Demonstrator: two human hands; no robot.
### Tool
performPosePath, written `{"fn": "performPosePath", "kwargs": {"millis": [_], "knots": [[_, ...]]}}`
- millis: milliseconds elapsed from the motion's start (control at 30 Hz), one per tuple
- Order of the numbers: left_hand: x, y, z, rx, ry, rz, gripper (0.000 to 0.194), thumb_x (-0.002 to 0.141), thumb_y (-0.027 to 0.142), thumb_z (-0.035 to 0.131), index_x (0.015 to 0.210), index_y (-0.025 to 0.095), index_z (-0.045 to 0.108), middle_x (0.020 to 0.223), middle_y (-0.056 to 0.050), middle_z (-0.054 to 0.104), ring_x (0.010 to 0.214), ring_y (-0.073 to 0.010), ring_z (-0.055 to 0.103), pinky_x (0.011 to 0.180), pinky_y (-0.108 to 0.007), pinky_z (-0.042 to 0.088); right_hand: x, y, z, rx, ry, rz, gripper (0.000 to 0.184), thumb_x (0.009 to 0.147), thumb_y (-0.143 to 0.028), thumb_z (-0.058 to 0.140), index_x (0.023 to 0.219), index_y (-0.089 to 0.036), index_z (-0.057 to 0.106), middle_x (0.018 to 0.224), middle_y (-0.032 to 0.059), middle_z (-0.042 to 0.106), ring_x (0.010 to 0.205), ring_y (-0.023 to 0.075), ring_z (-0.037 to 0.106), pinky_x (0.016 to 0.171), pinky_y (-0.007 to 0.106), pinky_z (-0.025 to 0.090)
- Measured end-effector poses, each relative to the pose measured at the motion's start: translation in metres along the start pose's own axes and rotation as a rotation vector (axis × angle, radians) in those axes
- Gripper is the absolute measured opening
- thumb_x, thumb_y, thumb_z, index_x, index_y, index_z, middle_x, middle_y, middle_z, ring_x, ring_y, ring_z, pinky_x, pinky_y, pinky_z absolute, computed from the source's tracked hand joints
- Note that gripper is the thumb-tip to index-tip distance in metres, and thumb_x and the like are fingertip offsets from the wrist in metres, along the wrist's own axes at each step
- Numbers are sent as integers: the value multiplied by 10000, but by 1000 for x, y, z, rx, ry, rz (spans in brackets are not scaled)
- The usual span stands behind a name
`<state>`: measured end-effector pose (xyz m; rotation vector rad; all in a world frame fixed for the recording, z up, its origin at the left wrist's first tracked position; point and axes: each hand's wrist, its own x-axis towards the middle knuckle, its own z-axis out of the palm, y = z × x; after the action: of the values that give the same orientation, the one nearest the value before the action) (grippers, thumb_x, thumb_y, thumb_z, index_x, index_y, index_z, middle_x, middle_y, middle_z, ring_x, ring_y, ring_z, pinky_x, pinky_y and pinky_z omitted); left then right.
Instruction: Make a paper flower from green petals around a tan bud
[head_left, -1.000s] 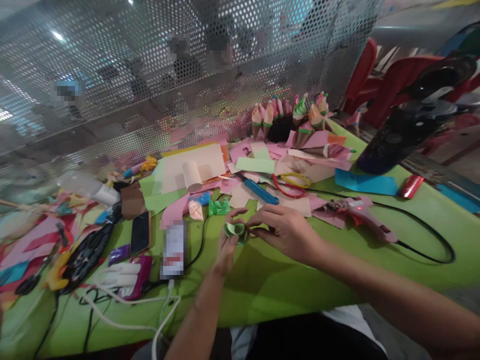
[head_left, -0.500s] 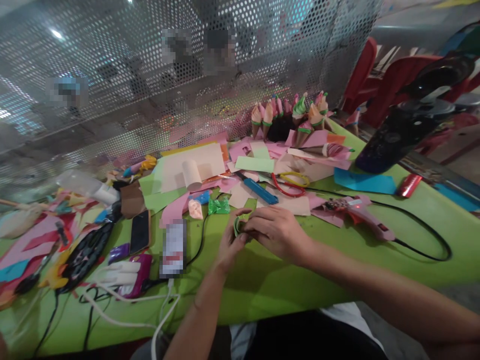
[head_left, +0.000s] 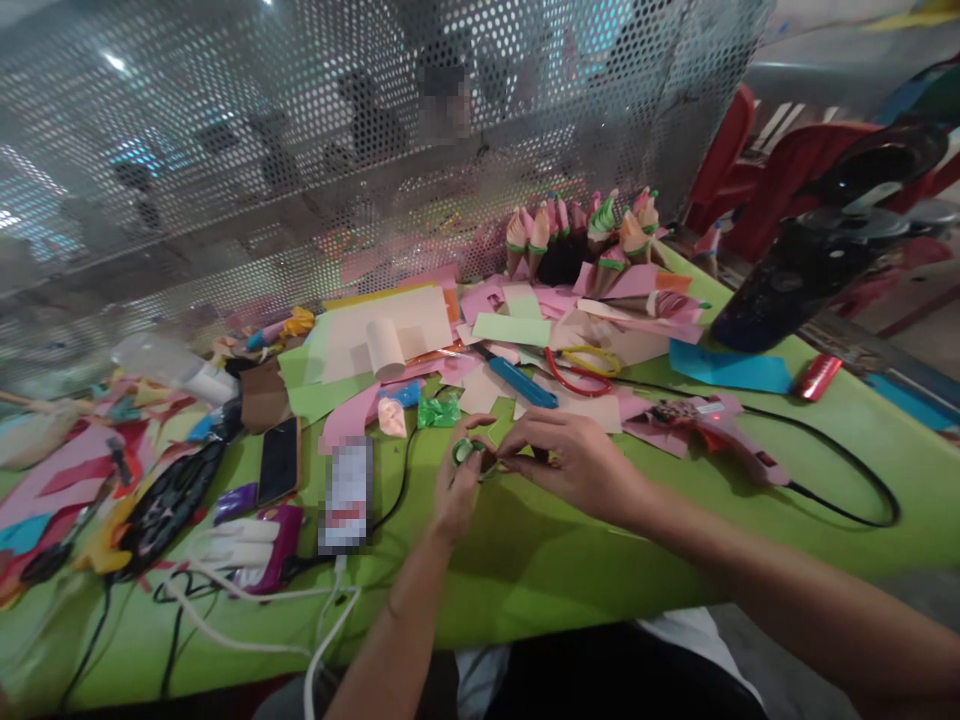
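My left hand [head_left: 454,500] is closed around a small piece with a curled green paper rim [head_left: 463,451] and a dark brown part beside it, tilted towards me. A thin green paper strip [head_left: 489,472] runs from it to my right hand [head_left: 574,462], whose thumb and forefinger are pinched together at its end. Beyond my hands lie a green foil-like packet [head_left: 438,411], a blue utility knife [head_left: 519,381] and scissors [head_left: 577,372] with red and yellow handles. Paper ice cream cones [head_left: 603,222] with swirled tops stand in a cluster at the back.
A pink glue gun [head_left: 731,437] with a looping black cord lies at right. A dark bottle [head_left: 799,275] and a red can-like cylinder [head_left: 819,378] are beyond it. Phones [head_left: 280,462], white cables [head_left: 232,640] and paper scraps crowd the left. Perforated metal [head_left: 300,150] borders the back.
My hands have drawn slightly apart, the right moving right with the strip end. The curled green rim has shifted left and now faces me more openly.
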<state>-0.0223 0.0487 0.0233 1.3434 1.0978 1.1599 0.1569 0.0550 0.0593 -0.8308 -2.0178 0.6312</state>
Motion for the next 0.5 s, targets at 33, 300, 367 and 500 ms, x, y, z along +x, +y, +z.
{"fn": "performPosePath", "kwargs": {"millis": [33,300,367,500], "knots": [[0,2,0,14,2,9,510,812,616,568,1104,201,613,802,-17,584,719,-178,510,679,-298,420,-1,0,0,-12,-19,-21,108,893,-135,615,901,-183,712,868,56,719,776,156,670,673,237,499],[0,3,-1,6,-6,-2,532,815,620,550,1148,208,597,775,-8,586,677,-168,483,651,-295,395,-6,-5,5,-192,-138,-98,201,894,-128,587,1027,-204,716,908,60,715,788,175,675,672,262,492],[0,3,-1,3,2,-4,548,803,637,565,1138,204,597,753,-2,574,654,-156,471,635,-287,390,-7,-6,-5,-228,-114,-86,207,908,-143,578,1060,-203,705,926,69,719,809,186,680,685,276,504],[2,4,-5,48,17,1,498,827,610,561,1129,217,610,739,-4,574,657,-162,479,636,-298,397,-24,0,-44,-341,-28,39,178,939,-196,548,1038,-197,696,982,85,723,846,193,685,719,293,526]]}}
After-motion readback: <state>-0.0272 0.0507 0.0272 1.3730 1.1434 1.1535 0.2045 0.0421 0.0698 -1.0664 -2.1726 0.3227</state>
